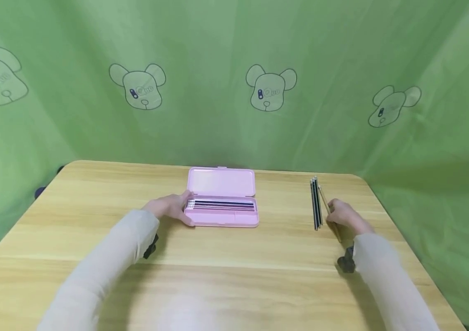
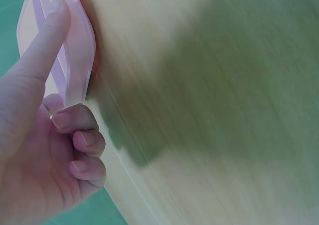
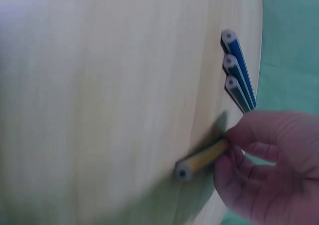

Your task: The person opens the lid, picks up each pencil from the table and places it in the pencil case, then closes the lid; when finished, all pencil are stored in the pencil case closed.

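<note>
Head view, I see left hand [image 1: 171, 207] gripping pink case [image 1: 221, 183] mid-frame, right hand [image 1: 344, 215] pinching yellow pencil [image 3: 203, 159] at frame right, dark pencils [image 1: 317, 204] just beside it.

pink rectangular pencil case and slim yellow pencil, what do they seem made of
The pink rectangular pencil case looks like smooth, lightly glossy plastic, judging by its even colour and rounded corners, though painted metal is possible. The slim yellow pencil seems to be wood with a painted or varnished finish: its end shows a dark core.
</note>
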